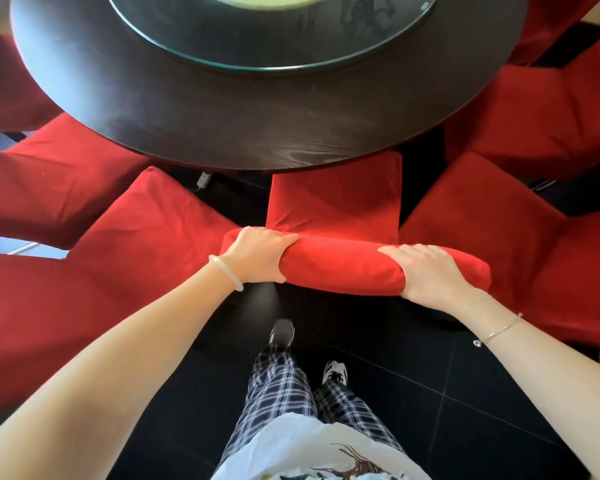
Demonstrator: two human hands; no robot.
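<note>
Both your left hand (257, 254) and right hand (426, 271) curl their fingers over the chair (343, 268). Its cover (333, 202) could slide under your fingers, swinging it into the bench (222, 126) beyond.

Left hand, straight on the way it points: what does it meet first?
The red chair back, which the left hand grips. Past that, probably the chair seat, then the edge of the dark table, though depth is unclear.

Red fabric-covered chair (340, 233): upright, seat tucked under table edge, backrest top toward camera.
</note>
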